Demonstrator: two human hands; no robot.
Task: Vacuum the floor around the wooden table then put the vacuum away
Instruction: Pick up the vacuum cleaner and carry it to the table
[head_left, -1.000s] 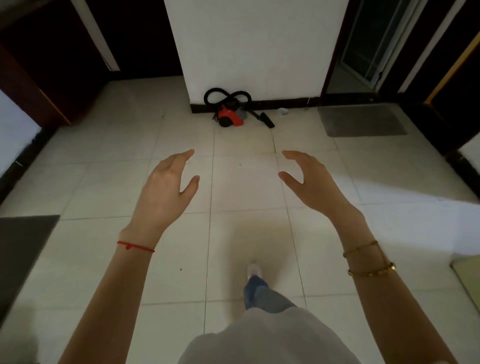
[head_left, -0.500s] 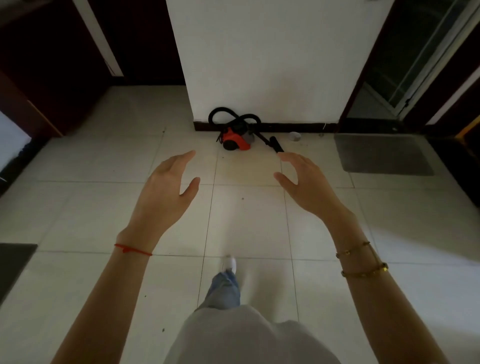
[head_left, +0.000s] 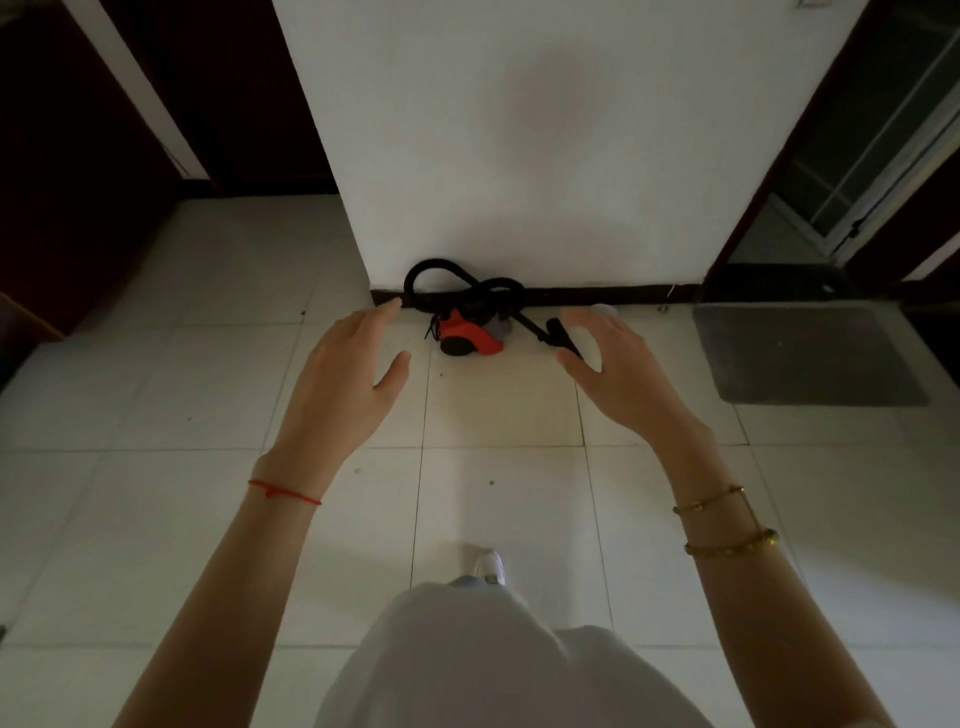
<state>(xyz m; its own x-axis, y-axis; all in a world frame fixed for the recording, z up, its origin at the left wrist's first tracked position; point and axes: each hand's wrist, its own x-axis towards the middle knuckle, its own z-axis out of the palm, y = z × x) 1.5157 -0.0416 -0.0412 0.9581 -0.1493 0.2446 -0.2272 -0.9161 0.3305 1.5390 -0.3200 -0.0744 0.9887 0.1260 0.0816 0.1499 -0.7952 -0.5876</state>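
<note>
A small red vacuum cleaner (head_left: 470, 336) lies on the pale tiled floor against the foot of a white wall. Its black hose (head_left: 451, 283) is looped above it and the black nozzle (head_left: 560, 335) points down to the right. My left hand (head_left: 349, 378) is held out in the air, fingers relaxed and spread, holding nothing, to the left of the vacuum in view. My right hand (head_left: 621, 371) is likewise raised and empty, its fingers partly covering the nozzle's tip. No wooden table is in view.
A grey doormat (head_left: 810, 353) lies on the floor at the right before a glass door (head_left: 883, 156). The white wall (head_left: 545, 130) stands straight ahead with a dark doorway (head_left: 218, 93) to its left. My white shoe (head_left: 488, 564) shows below.
I have walked nearer to the vacuum, which looms larger and lower in view. Both hands stay raised and empty, now framing it.
</note>
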